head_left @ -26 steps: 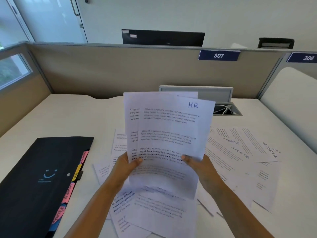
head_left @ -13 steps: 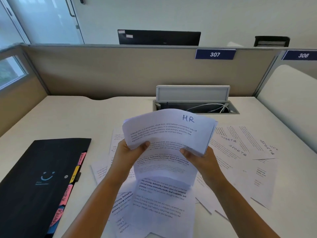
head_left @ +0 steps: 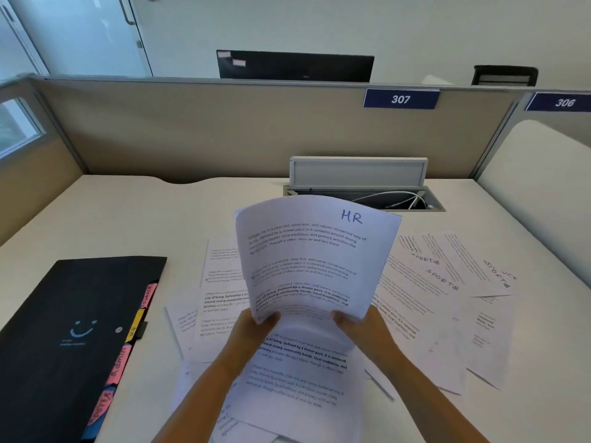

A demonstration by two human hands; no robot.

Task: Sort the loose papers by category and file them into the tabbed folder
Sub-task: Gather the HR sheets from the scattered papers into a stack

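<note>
Left hand (head_left: 252,327): grips the lower left corner of the HR stack (head_left: 315,260), thumb on top of the sheet.
Right hand (head_left: 361,327): pinches the lower right corner of the same stack, fingers curled underneath.
HR stack: held above the tabletop (head_left: 128,219), top page marked "HR" in blue, upper edge curling away from the camera.
Just changed: the sheets, fanned and offset a second ago, now sit squared behind one front page, and the stack stands up again after bowing forward half a second back.
Meaning: looks like the HR category is gathered and tidied, ready to file.
Folder (head_left: 73,340): lies closed on the left of the tabletop, coloured tabs along its right edge, one reading "Admin"; unmoved since the earlier frames.
Sports pile (head_left: 444,276): spread flat on the right, sheets marked "SPORTS", not yet filed.
Loose papers (head_left: 224,302): more sheets under and left of the hands, labels hidden.
Progress: early, by my read; nothing visibly in the folder, which is still to be opened.
</note>
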